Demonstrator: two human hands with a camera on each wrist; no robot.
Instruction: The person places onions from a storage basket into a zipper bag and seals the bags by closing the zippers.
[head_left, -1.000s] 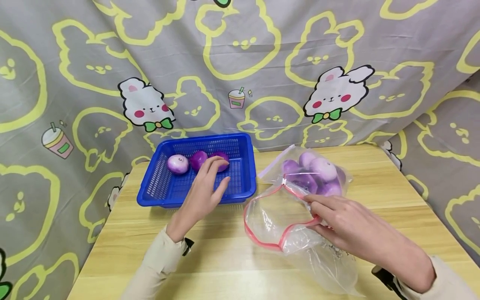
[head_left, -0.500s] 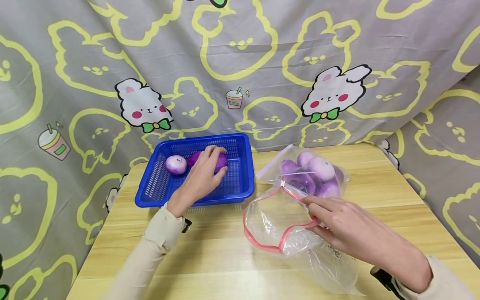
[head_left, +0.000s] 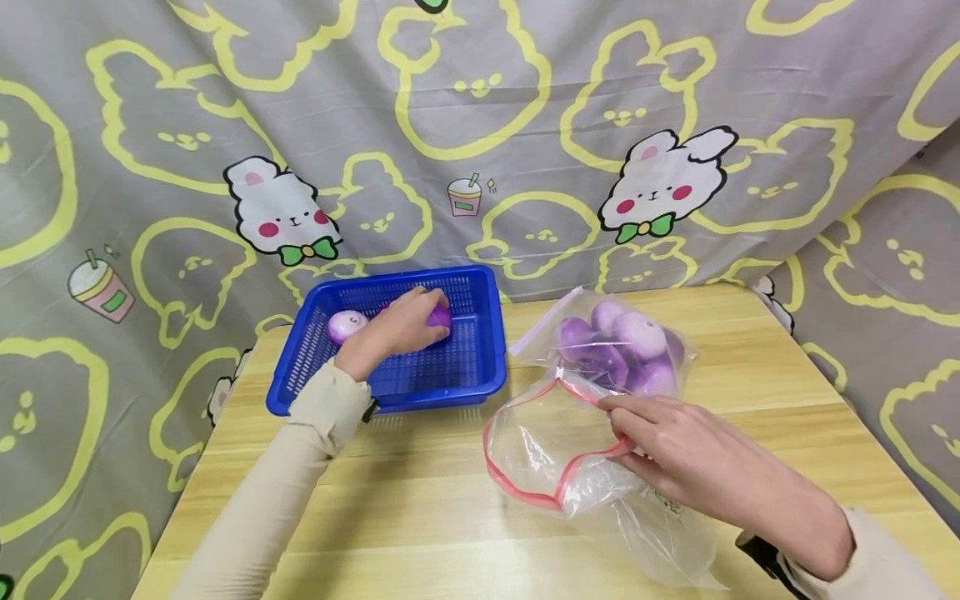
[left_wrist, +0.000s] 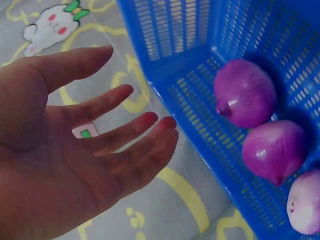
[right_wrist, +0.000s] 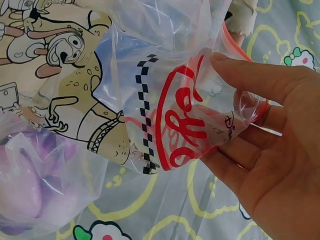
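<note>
Inside the blue plastic basket (head_left: 375, 392) lie a pale onion (head_left: 347, 327) and two deep purple onions. In the head view my left hand (head_left: 401, 325) covers much of the purple pair, its fingers over the right-hand onion (head_left: 439, 317). The left wrist view shows that hand (left_wrist: 100, 130) with loosely bent, spread fingers and a bare palm, apart from the onions (left_wrist: 245, 93). My right hand (head_left: 693, 450) pinches the red-edged rim of a clear zip bag (head_left: 536, 442), whose mouth gapes towards the basket. Cartoon print and red lettering mark the bag (right_wrist: 175, 120).
Behind the zip bag lies another clear bag (head_left: 540, 329) holding several purple onions (head_left: 637, 337). Both bags and the basket rest on a wooden table (head_left: 435, 508). A grey curtain (head_left: 517, 108) with yellow cartoon outlines hangs close behind the basket.
My left hand has come down and forward over the purple onions, hiding more of them. My right hand keeps its hold on the zip bag's rim, almost still.
</note>
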